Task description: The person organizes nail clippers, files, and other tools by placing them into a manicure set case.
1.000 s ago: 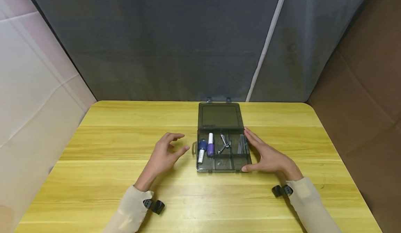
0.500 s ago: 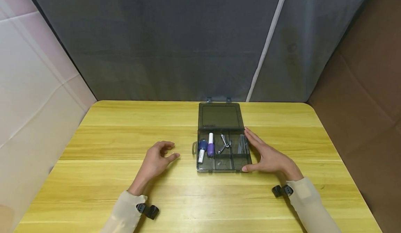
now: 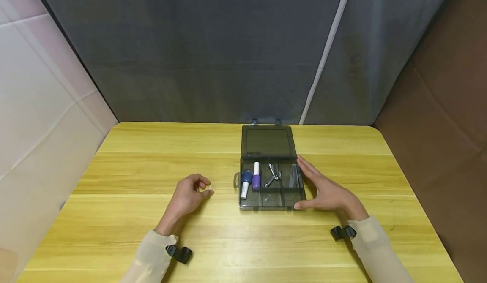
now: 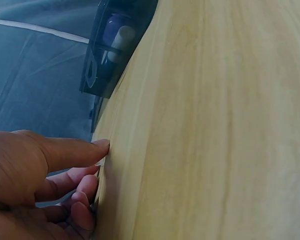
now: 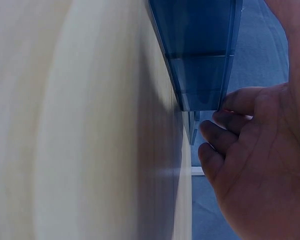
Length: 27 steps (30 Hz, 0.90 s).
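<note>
A yellow wooden worktop (image 3: pixel 144 215) stands before a dark grey curtain. At its middle lies an open smoky-grey plastic compartment box (image 3: pixel 271 200). The right hand (image 3: pixel 326 192), fingers straight, rests against the box's right side. The left hand (image 3: pixel 186 196) lies loosely curled, holding nothing, left of the box.

A smoky translucent grey plastic organiser box (image 3: pixel 272 188) lay flat with its hinged lid (image 3: pixel 268 141) swung fully open and resting beyond it. Its right wall touched the straight fingers of the right grip (image 3: pixel 323 190); the left grip (image 3: pixel 188 196) sat apart from its left wall. Inside, two nail polish bottles, one blue (image 3: pixel 245 181) and one purple (image 3: pixel 255 176), lay in the leftmost compartment, metal nail clippers (image 3: pixel 272 174) in the next.
</note>
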Tool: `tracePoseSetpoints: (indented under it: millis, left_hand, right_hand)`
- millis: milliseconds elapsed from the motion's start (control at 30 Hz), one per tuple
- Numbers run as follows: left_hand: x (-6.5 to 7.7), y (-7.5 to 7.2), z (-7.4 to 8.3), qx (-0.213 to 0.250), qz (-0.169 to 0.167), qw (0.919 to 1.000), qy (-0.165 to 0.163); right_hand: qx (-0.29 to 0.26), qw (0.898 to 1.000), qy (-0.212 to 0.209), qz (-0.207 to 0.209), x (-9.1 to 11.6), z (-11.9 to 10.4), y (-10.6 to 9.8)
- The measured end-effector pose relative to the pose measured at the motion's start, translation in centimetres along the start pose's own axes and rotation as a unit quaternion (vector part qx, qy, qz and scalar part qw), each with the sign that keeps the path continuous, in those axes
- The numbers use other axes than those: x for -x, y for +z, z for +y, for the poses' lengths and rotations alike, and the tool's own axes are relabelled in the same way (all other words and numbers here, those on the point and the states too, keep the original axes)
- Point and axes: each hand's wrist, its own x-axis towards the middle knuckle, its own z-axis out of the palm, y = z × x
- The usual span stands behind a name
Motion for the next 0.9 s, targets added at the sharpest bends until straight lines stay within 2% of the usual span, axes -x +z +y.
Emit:
tracePoseSetpoints:
  millis: [400, 900]
  left_hand:
    - [-0.11, 0.08, 0.03, -0.022, 0.003, 0.9997, 0.012]
    - [-0.14, -0.09, -0.23, 0.013, -0.016, 0.9995, 0.025]
  right_hand:
    - [0.001, 1.000, 0.002, 0.001, 0.01, 0.04, 0.07]
    - [-0.003, 1.000, 0.002, -0.001, -0.02, -0.02, 0.07]
